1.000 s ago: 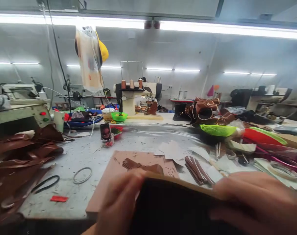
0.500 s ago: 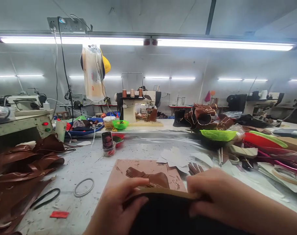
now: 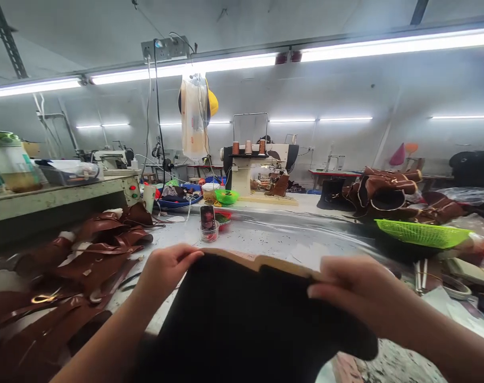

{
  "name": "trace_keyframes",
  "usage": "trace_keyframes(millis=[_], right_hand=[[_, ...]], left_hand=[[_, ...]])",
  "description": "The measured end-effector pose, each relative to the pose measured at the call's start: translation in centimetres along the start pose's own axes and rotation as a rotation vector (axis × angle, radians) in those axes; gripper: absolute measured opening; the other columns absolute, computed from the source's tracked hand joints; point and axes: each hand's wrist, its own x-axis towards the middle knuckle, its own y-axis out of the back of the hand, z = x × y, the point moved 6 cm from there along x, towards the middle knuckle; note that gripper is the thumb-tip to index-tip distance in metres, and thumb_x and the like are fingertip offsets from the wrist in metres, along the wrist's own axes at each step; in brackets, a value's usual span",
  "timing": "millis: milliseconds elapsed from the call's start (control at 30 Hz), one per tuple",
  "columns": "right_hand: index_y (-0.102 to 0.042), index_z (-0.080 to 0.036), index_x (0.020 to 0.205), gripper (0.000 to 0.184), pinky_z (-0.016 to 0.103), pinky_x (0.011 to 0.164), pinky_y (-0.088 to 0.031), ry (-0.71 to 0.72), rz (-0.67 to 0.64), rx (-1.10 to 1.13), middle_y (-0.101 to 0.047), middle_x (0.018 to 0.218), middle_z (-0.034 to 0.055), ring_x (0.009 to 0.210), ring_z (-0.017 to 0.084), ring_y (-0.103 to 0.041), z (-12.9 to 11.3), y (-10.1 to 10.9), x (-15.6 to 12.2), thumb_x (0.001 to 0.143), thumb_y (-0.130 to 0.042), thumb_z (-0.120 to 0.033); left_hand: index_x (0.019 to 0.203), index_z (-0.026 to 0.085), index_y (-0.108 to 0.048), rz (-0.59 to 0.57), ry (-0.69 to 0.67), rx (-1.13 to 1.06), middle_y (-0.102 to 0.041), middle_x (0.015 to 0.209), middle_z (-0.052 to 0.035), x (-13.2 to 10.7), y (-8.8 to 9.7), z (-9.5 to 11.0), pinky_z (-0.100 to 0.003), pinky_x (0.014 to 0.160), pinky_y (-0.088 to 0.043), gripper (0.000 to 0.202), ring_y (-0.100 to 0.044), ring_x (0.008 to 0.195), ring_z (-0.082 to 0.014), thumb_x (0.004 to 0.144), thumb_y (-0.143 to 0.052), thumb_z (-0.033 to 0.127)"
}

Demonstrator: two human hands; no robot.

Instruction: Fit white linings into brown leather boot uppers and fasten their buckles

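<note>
A large black panel with a tan strip along its top edge (image 3: 261, 308) is stretched between my two hands above the bench; its exact kind does not show. My left hand (image 3: 168, 271) pinches its upper left corner, thumb and fingers closed on the tan edge. At the upper right corner my right hand (image 3: 345, 282) grips the same edge. A notch dips in the middle of the strip. The panel hides most of the pinkish board (image 3: 348, 367) on the bench, and its lower part runs out of view.
Brown leather pieces (image 3: 102, 255) are heaped at left. A phone (image 3: 207, 219) leans in a clear cup behind the panel. Farther back stands a sewing machine (image 3: 245, 178) with thread spools. A green basket (image 3: 421, 234) sits at right near brown leather bags (image 3: 385, 186).
Both hands have raised the black panel and spread it wider, so more of its face shows. My left hand has moved up and outward. The view has turned left.
</note>
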Motion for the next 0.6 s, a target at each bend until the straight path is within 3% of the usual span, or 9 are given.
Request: trace_keyframes(millis=[67, 100, 167, 233, 300, 367, 433, 533, 600], right_hand=[[-0.025, -0.021, 0.048, 0.051, 0.021, 0.039, -0.019, 0.036, 0.056, 0.094, -0.022, 0.045, -0.0075, 0.043, 0.008, -0.022, -1.6, -0.9, 2.1, 0.073, -0.054, -0.053], [-0.026, -0.021, 0.048, 0.049, 0.020, 0.039, -0.019, 0.060, 0.095, 0.144, -0.023, 0.046, -0.0077, 0.044, 0.007, -0.021, -2.5, -1.4, 3.0, 0.073, -0.055, -0.051], [-0.030, -0.020, 0.048, 0.047, 0.020, 0.040, -0.020, 0.117, 0.154, 0.247, -0.025, 0.046, -0.0081, 0.045, 0.007, -0.023, -4.5, -2.5, 4.3, 0.073, -0.059, -0.047], [-0.036, -0.019, 0.048, 0.044, 0.019, 0.041, -0.022, 0.169, 0.183, 0.328, -0.029, 0.045, -0.0082, 0.045, 0.007, -0.027, -6.2, -3.5, 5.1, 0.072, -0.062, -0.044], [-0.045, -0.019, 0.052, 0.038, 0.019, 0.044, -0.026, 0.208, 0.180, 0.382, -0.037, 0.048, -0.0075, 0.047, 0.007, -0.033, -7.3, -3.9, 5.8, 0.072, -0.063, -0.044], [-0.057, -0.020, 0.070, 0.032, 0.020, 0.049, -0.033, 0.240, 0.146, 0.470, -0.048, 0.057, -0.0052, 0.053, 0.010, -0.043, -7.1, -3.8, 6.5, 0.075, -0.059, -0.051], [-0.059, -0.022, 0.095, 0.044, 0.025, 0.062, -0.043, 0.219, 0.203, 0.596, -0.058, 0.079, 0.0000, 0.069, 0.014, -0.054, -5.1, -3.1, 7.0, 0.075, -0.052, -0.061], [-0.048, -0.026, 0.117, 0.069, 0.037, 0.086, -0.042, 0.029, 0.288, 0.791, -0.052, 0.121, 0.0080, 0.109, 0.025, -0.050, 0.1, -3.5, 6.0, 0.065, -0.057, -0.070], [-0.046, -0.027, 0.122, 0.079, 0.042, 0.089, -0.042, -0.117, 0.031, 0.979, -0.048, 0.130, 0.0098, 0.118, 0.030, -0.045, 2.4, -6.8, 4.1, 0.059, -0.058, -0.073]], left_hand=[[0.092, 0.021, -0.069, 0.130, -0.142, 0.109, -0.069, 0.097, -0.0089, 0.1, 0.6, 2.5, -0.035, 0.086, -0.041, 0.036, -0.059, 0.093, -0.0295, 0.067, -0.066, 0.046], [0.097, 0.020, -0.067, 0.139, -0.209, 0.132, -0.066, 0.104, -0.0096, -0.1, 0.6, 4.0, -0.036, 0.090, -0.039, 0.044, -0.056, 0.100, -0.0303, 0.064, -0.068, 0.048], [0.096, 0.018, -0.065, -0.016, -0.262, 0.130, -0.066, 0.100, -0.0090, -0.5, -0.5, 6.5, -0.035, 0.084, -0.042, 0.051, -0.057, 0.096, -0.0295, 0.059, -0.071, 0.052], [0.092, 0.019, -0.065, -0.221, -0.196, 0.092, -0.067, 0.089, -0.0055, -0.8, -1.7, 7.7, -0.032, 0.073, -0.045, 0.042, -0.059, 0.082, -0.0254, 0.064, -0.068, 0.049], [0.091, 0.019, -0.065, -0.367, -0.104, -0.039, -0.067, 0.084, -0.0030, -0.6, -2.5, 7.9, -0.029, 0.070, -0.046, 0.030, -0.060, 0.079, -0.0228, 0.072, -0.062, 0.042], [0.095, 0.019, -0.065, -0.429, -0.014, -0.316, -0.069, 0.089, -0.0025, -0.2, -2.6, 7.4, -0.029, 0.073, -0.047, 0.026, -0.061, 0.085, -0.0227, 0.074, -0.060, 0.033], [0.096, 0.018, -0.065, -0.367, 0.151, -0.647, -0.070, 0.091, -0.0034, 0.2, -2.2, 5.8, -0.029, 0.073, -0.050, 0.029, -0.063, 0.086, -0.0232, 0.068, -0.063, 0.026], [0.088, 0.016, -0.066, -0.082, 0.450, -0.956, -0.070, 0.073, -0.0029, 0.2, -1.0, 2.6, -0.029, 0.060, -0.054, 0.026, -0.066, 0.066, -0.0205, 0.062, -0.065, 0.019], [0.086, 0.015, -0.065, 0.070, 0.526, -1.022, -0.069, 0.066, -0.0017, -0.1, -0.5, 1.4, -0.027, 0.055, -0.054, 0.024, -0.065, 0.058, -0.0187, 0.062, -0.066, 0.018]])
